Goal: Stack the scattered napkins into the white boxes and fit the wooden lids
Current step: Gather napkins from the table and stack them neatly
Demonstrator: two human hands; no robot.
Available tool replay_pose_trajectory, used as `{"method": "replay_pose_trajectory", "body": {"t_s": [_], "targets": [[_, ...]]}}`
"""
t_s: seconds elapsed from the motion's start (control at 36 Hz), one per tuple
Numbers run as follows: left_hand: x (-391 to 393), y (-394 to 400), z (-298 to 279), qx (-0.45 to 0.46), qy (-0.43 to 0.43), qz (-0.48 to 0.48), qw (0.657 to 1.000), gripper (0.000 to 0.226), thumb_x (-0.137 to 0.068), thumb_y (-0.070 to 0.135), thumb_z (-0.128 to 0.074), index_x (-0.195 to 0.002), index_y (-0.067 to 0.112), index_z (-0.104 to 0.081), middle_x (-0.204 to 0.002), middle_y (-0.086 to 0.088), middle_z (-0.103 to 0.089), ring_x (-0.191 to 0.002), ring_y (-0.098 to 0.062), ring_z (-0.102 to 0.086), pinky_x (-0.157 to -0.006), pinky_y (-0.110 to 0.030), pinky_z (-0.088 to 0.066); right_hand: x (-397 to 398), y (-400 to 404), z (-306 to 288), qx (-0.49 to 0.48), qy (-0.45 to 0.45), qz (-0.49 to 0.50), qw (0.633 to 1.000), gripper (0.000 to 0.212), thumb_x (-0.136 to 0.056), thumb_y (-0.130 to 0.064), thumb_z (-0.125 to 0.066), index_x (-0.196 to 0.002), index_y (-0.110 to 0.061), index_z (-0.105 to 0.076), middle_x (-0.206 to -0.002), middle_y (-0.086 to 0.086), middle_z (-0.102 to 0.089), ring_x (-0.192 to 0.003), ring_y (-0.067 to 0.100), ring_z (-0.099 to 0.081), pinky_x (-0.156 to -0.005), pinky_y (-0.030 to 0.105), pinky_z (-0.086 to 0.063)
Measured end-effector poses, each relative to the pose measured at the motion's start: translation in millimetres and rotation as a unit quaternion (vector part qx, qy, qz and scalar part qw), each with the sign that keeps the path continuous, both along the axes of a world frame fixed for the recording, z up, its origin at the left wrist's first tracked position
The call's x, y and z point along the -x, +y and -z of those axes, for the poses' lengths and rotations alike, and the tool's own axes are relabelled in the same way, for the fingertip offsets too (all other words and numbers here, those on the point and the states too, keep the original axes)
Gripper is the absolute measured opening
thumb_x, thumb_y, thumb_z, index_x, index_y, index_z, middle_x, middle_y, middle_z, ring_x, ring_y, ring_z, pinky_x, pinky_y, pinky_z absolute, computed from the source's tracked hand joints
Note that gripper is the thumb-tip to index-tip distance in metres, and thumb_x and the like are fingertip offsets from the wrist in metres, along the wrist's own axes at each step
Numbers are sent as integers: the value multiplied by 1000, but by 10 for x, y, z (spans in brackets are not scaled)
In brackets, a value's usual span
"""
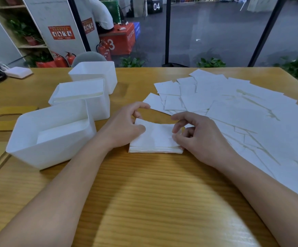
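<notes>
three white boxes (55, 136) | near, middle hold napkins | both hands (126, 125) pinch napkin stack (155, 141)

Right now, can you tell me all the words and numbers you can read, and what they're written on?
"04": white digits on the black box far back.
"3": white digit on the red box, its left part hidden behind a fire extinguisher.
Side of the red box: white lettering, too blurred to read.
Red posters on the pillar: too small to read.
Napkins, white boxes: no text.
</notes>
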State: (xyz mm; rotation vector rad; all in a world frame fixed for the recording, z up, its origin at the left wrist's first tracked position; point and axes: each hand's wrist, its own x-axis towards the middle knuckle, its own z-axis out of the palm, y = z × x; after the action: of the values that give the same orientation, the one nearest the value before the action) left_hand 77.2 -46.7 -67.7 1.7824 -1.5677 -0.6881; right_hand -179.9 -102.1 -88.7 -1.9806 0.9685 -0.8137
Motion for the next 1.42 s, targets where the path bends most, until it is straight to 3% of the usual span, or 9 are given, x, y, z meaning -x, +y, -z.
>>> {"method": "replay_pose_trajectory", "body": {"t_s": [0.14, 0.22, 0.33, 0.47, 0.75, 0.94, 1.14, 1.28, 1.42], "targets": [[-45, -18, 28, 6, -60, 5, 998, 51, -89, 18, -70, -133, 43, -66, -106, 6, -59, -72, -6, -52, -73, -30, -48, -12, 0, 35, 51, 37, 31, 998, 19, -91, -26, -82, -108, -34, -76, -95, -15, -72, -68, 12, -61, -70, 24, -53], [-13, -37, 89, 38, -78, -14, 996, 30, -95, 20, -67, -116, 40, -72, -107, 14, -56, -89, -2, -53, -77, -20, -40, -26, -48, 35, 111, 66, 56, 990, 13, -94, -41, -77, -106, -36, -75, -102, -18, -68, -84, 7, -60, -73, 18, -45], [38, -71, 197, 54, -91, -20, 994, 20, -100, 23, -64, -104, 40, -74, -110, 21, -59, -111, 0, -53, -83, -16, -40, -72, -145, 83, 162, 180, 26, 970, 41, -99, -59, -64, -130, -33, -72, -141, -17, -62, -127, 12, -49, -103, 26, -36], [21, -121, 286, 62, -98, -15, 993, 14, -104, 30, -65, -105, 41, -73, -110, 23, -63, -115, -2, -55, -84, -16, -39, -127, -173, 127, 176, 286, -26, 942, 71, -101, -79, -33, -155, -35, -48, -166, -18, -42, -148, 19, -33, -122, 45, -21], [28, -142, 334, 61, -93, -9, 994, 13, -104, 37, -66, -114, 43, -72, -118, 24, -62, -121, 1, -54, -93, -23, -43, -191, -123, 133, 191, 319, -34, 928, 85, -95, -87, -21, -157, -31, -35, -157, -13, -49, -150, 19, -29, -124, 46, -17], [47, -140, 336, 59, -112, -7, 992, 17, -104, 38, -65, -119, 42, -73, -120, 24, -62, -121, 0, -52, -92, -20, -41, -191, -118, 143, 211, 332, -30, 919, 88, -94, -90, -19, -160, -34, -36, -173, -14, -26, -152, 21, -24, -123, 45, -16], [44, -140, 338, 78, -94, -37, 992, 27, -105, 36, -64, -131, 39, -70, -121, 25, -58, -119, 0, -53, -97, -23, -44, -150, -163, 124, 198, 298, -37, 933, 78, -97, -87, -19, -146, -36, -51, -155, -21, -51, -145, 18, -33, -123, 46, -17], [-27, -157, 343, 86, -119, -65, 987, 26, -108, 32, -61, -131, 38, -72, -130, 19, -57, -128, -11, -47, -99, -21, -38, -105, -146, 76, 199, 224, -55, 953, 54, -105, -76, -33, -128, -41, -67, -120, -26, -65, -128, 7, -44, -121, 42, -21], [-35, -155, 336, 61, -132, -71, 987, 36, -111, 34, -55, -147, 35, -63, -139, 15, -61, -140, -14, -43, -112, -34, -40, -122, -163, 107, 181, 203, -52, 961, 58, -103, -75, -30, -128, -41, -70, -153, -17, -56, -142, 10, -40, -123, 43, -21]]}}
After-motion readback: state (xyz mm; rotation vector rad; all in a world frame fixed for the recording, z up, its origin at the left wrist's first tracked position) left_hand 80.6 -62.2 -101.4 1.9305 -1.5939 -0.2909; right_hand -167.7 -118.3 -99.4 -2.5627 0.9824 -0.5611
